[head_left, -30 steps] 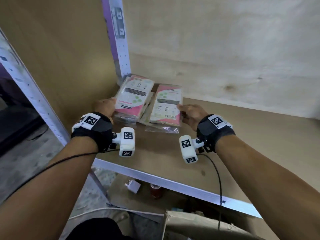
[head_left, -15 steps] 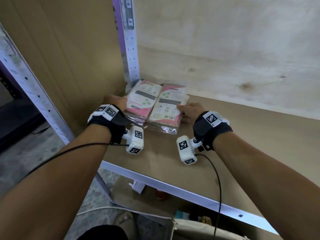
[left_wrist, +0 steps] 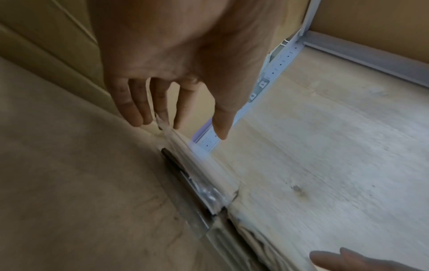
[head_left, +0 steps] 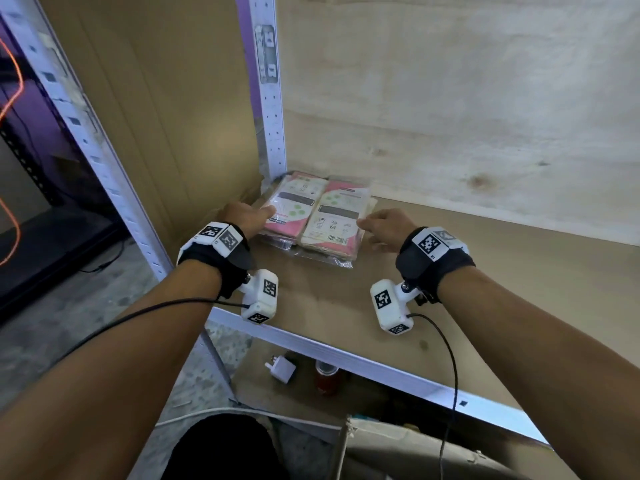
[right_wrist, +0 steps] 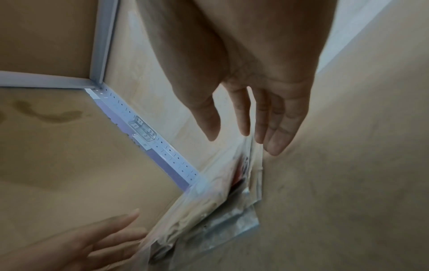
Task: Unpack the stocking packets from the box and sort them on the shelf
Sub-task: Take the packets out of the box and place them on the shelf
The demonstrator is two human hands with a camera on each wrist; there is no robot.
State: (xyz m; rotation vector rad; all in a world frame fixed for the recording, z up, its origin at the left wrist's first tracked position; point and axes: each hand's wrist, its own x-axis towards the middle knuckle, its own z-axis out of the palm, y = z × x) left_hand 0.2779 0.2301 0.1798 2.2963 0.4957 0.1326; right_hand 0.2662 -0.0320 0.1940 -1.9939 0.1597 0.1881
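Observation:
Two stacks of stocking packets lie side by side in the shelf's back left corner: a left stack [head_left: 294, 206] and a right stack [head_left: 334, 220], pink and white cards in clear plastic. My left hand [head_left: 258, 216] rests with straight fingers against the left stack's outer side. My right hand [head_left: 372, 225] touches the right stack's outer side the same way. In the left wrist view the left fingers [left_wrist: 160, 110] meet the plastic edge [left_wrist: 185, 155]. In the right wrist view the right fingers [right_wrist: 276, 139] lie along the packets [right_wrist: 220, 201]. The cardboard box [head_left: 398, 445] shows partly at the bottom.
The brown shelf board [head_left: 485, 289] stretches right of the stacks. A white perforated post [head_left: 270, 116] stands in the corner behind them, with wooden panels behind and to the left. The white front rail [head_left: 346, 358] edges the board. Below lie a white plug [head_left: 282, 368] and a red can [head_left: 325, 377].
Both hands have pushed the two stacks back toward the corner post and closer together. The stacks now lie straighter, side by side.

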